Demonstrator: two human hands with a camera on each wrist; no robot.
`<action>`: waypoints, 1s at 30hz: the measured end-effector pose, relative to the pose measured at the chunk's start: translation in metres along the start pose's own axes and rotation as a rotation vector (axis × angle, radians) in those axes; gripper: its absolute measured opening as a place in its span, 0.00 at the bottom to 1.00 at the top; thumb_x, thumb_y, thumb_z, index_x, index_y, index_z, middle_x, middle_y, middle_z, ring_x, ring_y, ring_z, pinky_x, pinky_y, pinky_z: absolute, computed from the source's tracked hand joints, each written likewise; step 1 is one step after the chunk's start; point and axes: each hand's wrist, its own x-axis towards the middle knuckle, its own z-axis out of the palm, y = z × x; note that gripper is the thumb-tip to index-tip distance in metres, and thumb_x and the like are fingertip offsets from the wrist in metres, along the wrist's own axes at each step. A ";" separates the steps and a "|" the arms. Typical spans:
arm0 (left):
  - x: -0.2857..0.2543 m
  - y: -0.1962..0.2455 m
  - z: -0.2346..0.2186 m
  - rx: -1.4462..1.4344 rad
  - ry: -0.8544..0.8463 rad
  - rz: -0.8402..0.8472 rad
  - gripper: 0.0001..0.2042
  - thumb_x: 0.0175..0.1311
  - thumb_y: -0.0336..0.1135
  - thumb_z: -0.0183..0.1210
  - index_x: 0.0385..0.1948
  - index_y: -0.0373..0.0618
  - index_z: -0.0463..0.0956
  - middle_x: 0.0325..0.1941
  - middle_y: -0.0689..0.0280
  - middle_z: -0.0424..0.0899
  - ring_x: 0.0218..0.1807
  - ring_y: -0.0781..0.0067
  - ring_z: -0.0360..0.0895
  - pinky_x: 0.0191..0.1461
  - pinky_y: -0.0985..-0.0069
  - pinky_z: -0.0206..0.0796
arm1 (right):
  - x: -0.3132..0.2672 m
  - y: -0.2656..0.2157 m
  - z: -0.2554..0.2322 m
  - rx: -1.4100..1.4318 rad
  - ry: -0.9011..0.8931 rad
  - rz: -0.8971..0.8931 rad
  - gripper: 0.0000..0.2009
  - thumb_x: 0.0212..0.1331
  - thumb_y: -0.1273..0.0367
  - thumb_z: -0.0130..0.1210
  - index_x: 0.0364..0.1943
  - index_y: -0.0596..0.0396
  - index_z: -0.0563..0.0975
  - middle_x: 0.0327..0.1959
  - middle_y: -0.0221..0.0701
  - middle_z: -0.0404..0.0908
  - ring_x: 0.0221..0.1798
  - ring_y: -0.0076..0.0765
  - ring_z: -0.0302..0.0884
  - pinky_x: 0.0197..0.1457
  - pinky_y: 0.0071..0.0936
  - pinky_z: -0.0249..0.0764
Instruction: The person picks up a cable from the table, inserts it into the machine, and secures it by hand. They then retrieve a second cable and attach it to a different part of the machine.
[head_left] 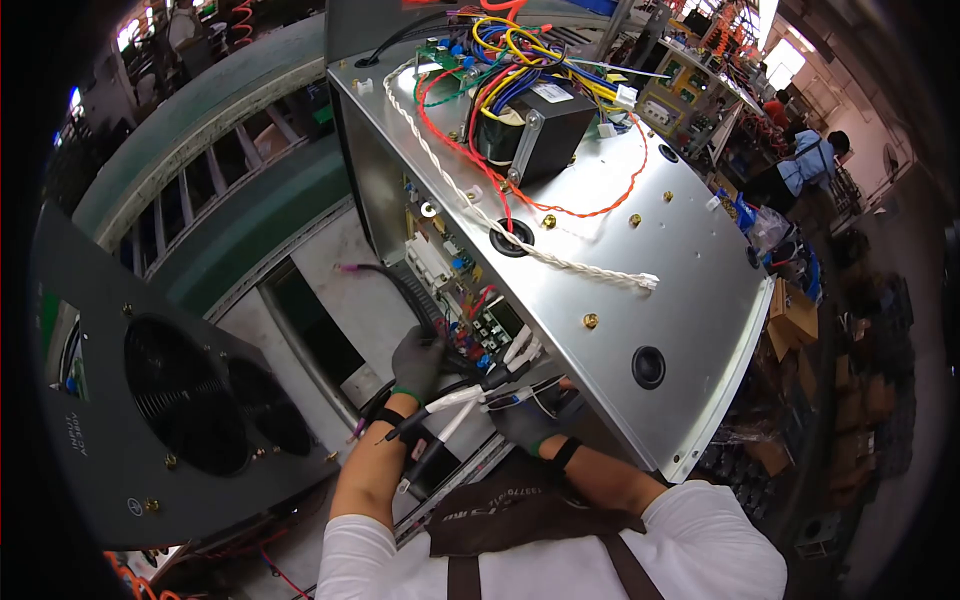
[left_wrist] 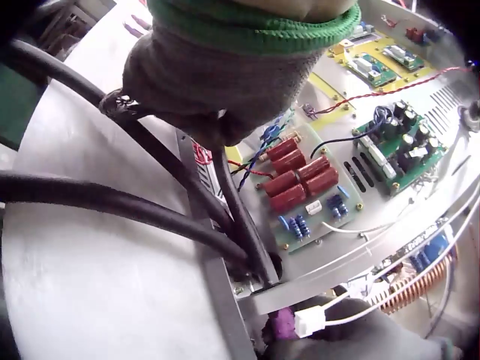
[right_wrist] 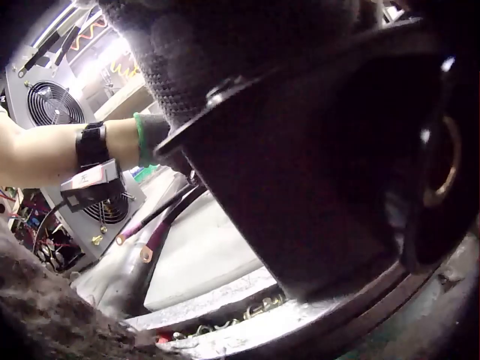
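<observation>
In a grey glove with a green cuff, my left hand (head_left: pixel 418 362) grips a thick black cable (left_wrist: pixel 241 217) beside the open metal cabinet (head_left: pixel 600 270). Two more black cables (left_wrist: pixel 97 196) run alongside and converge with it at a hole in the cabinet's edge. On the other side of that edge, my right hand (left_wrist: pixel 367 337), also gloved, pinches a purple-sleeved cable end (left_wrist: pixel 283 324). A white connector (left_wrist: pixel 309 321) on thin white wires hangs in front of it. In the head view my right hand is partly hidden behind white-sleeved cables (head_left: pixel 455 400).
Circuit boards with red capacitors (left_wrist: pixel 300 184) sit inside the cabinet. A transformer (head_left: pixel 535 130) with bundled coloured wires stands on its metal top. At left is a dark panel with round fan grilles (head_left: pixel 185 395). Purple-ended cables (right_wrist: pixel 150 244) lie over the pale work surface (right_wrist: pixel 217 255).
</observation>
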 end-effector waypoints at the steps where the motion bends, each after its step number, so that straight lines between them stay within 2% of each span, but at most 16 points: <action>1: 0.000 0.001 -0.001 0.004 -0.018 0.009 0.17 0.53 0.44 0.59 0.39 0.42 0.76 0.36 0.56 0.83 0.41 0.56 0.80 0.46 0.66 0.69 | -0.003 0.000 -0.004 0.018 -0.005 -0.028 0.12 0.62 0.66 0.44 0.43 0.54 0.76 0.42 0.42 0.78 0.45 0.47 0.76 0.49 0.40 0.69; 5: 0.005 -0.012 0.002 0.116 -0.041 0.003 0.17 0.53 0.45 0.59 0.39 0.42 0.76 0.37 0.55 0.82 0.42 0.55 0.80 0.47 0.66 0.69 | -0.006 0.024 0.017 0.093 -0.048 -0.069 0.15 0.64 0.64 0.43 0.50 0.53 0.73 0.49 0.43 0.75 0.53 0.46 0.72 0.56 0.37 0.66; 8: 0.008 -0.013 0.002 0.103 -0.053 -0.028 0.18 0.53 0.45 0.59 0.38 0.41 0.76 0.37 0.55 0.82 0.43 0.55 0.79 0.47 0.65 0.69 | -0.005 0.013 0.001 0.057 -0.126 -0.028 0.16 0.66 0.64 0.41 0.53 0.53 0.71 0.52 0.42 0.73 0.56 0.43 0.69 0.60 0.34 0.63; 11: 0.010 -0.021 0.002 0.078 -0.102 -0.052 0.17 0.52 0.44 0.59 0.38 0.40 0.77 0.37 0.54 0.82 0.43 0.55 0.79 0.47 0.66 0.69 | -0.003 0.032 0.032 0.192 -0.095 0.016 0.16 0.67 0.63 0.41 0.53 0.53 0.71 0.52 0.41 0.72 0.55 0.41 0.69 0.59 0.33 0.63; 12: 0.011 -0.022 0.004 0.081 -0.096 -0.026 0.17 0.52 0.43 0.60 0.38 0.40 0.77 0.37 0.55 0.83 0.42 0.55 0.80 0.47 0.67 0.69 | -0.002 0.027 0.024 0.187 -0.092 0.012 0.16 0.67 0.63 0.41 0.53 0.53 0.71 0.52 0.41 0.72 0.55 0.41 0.69 0.59 0.33 0.63; 14: 0.008 -0.019 0.006 0.081 -0.088 0.002 0.17 0.52 0.43 0.60 0.39 0.41 0.77 0.37 0.55 0.83 0.42 0.56 0.80 0.47 0.67 0.69 | -0.001 0.007 -0.004 0.368 -0.199 0.120 0.16 0.67 0.63 0.41 0.55 0.53 0.70 0.54 0.41 0.71 0.56 0.40 0.68 0.60 0.32 0.63; 15: 0.001 -0.012 0.008 -0.008 -0.109 0.011 0.17 0.52 0.42 0.60 0.40 0.42 0.77 0.38 0.56 0.83 0.42 0.57 0.80 0.47 0.68 0.69 | -0.003 0.008 -0.005 0.365 -0.196 0.117 0.16 0.67 0.63 0.41 0.55 0.53 0.70 0.54 0.41 0.71 0.56 0.40 0.68 0.60 0.32 0.63; 17: -0.002 -0.006 0.012 -0.138 -0.143 0.027 0.17 0.52 0.40 0.59 0.44 0.44 0.77 0.39 0.57 0.84 0.42 0.60 0.81 0.48 0.70 0.70 | -0.011 0.013 -0.010 0.461 -0.228 -0.079 0.17 0.67 0.62 0.41 0.55 0.54 0.69 0.56 0.42 0.70 0.58 0.41 0.67 0.61 0.33 0.62; 20: 0.004 -0.011 0.011 -0.027 -0.187 0.044 0.17 0.52 0.39 0.59 0.44 0.44 0.77 0.39 0.58 0.84 0.43 0.60 0.81 0.48 0.69 0.70 | -0.012 0.000 -0.038 0.296 -0.312 0.000 0.18 0.67 0.62 0.41 0.56 0.55 0.68 0.56 0.44 0.70 0.60 0.44 0.67 0.62 0.34 0.62; 24: -0.002 -0.001 0.004 0.054 -0.199 -0.002 0.17 0.52 0.39 0.59 0.44 0.44 0.77 0.39 0.58 0.83 0.43 0.59 0.81 0.48 0.68 0.70 | -0.017 0.001 -0.039 0.299 -0.326 0.049 0.18 0.66 0.62 0.42 0.56 0.55 0.68 0.55 0.46 0.70 0.60 0.47 0.67 0.61 0.36 0.62; 26: 0.002 -0.011 0.010 0.041 -0.192 0.006 0.17 0.52 0.40 0.59 0.43 0.44 0.77 0.39 0.57 0.83 0.43 0.58 0.80 0.48 0.67 0.70 | -0.018 -0.002 -0.043 0.331 -0.343 0.148 0.18 0.65 0.63 0.42 0.55 0.56 0.68 0.55 0.47 0.70 0.59 0.48 0.67 0.61 0.37 0.63; 27: 0.003 -0.016 0.013 0.047 -0.193 0.008 0.17 0.52 0.40 0.59 0.43 0.44 0.77 0.39 0.57 0.83 0.43 0.58 0.80 0.48 0.67 0.70 | -0.019 -0.003 -0.037 0.275 -0.132 -0.014 0.15 0.64 0.63 0.42 0.53 0.47 0.69 0.40 0.49 0.77 0.42 0.59 0.75 0.44 0.48 0.71; 29: 0.006 -0.024 0.016 -0.070 -0.246 0.120 0.17 0.52 0.40 0.59 0.42 0.44 0.78 0.39 0.56 0.83 0.42 0.57 0.80 0.48 0.67 0.70 | -0.024 0.000 -0.037 0.247 -0.157 -0.024 0.14 0.63 0.64 0.42 0.51 0.47 0.70 0.38 0.49 0.77 0.40 0.59 0.75 0.43 0.49 0.70; 30: 0.004 -0.013 0.012 0.025 -0.258 0.097 0.16 0.51 0.39 0.60 0.41 0.43 0.78 0.38 0.56 0.83 0.41 0.58 0.81 0.49 0.67 0.70 | -0.024 -0.002 -0.042 0.211 -0.190 -0.030 0.13 0.63 0.65 0.43 0.50 0.48 0.70 0.36 0.49 0.77 0.39 0.59 0.75 0.42 0.49 0.70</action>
